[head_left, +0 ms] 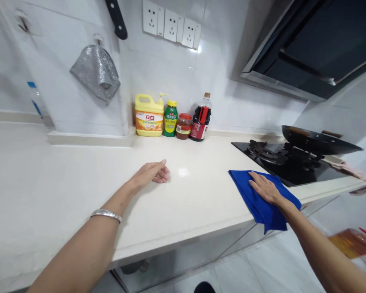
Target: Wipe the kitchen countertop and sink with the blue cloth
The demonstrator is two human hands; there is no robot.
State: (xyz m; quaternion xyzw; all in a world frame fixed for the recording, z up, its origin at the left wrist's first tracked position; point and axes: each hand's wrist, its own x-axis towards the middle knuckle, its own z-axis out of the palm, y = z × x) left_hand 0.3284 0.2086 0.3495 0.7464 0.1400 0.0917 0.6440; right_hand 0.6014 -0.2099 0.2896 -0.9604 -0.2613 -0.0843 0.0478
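A blue cloth (256,199) lies on the white countertop (183,211) beside the stove, one corner hanging over the front edge. My right hand (264,188) rests flat on top of it with the fingers stretched out. Over the middle of the counter is my left hand (154,171), holding nothing, its fingers loosely bent and the thumb apart. Whether it touches the surface I cannot tell. A silver bangle (106,214) circles the left wrist.
Along the back wall stand a yellow detergent jug (149,118), a green bottle (171,119), a red-lidded jar (184,126) and a dark sauce bottle (201,120). A wok (320,140) sits on the black gas stove (295,173). The range hood (311,49) hangs above.
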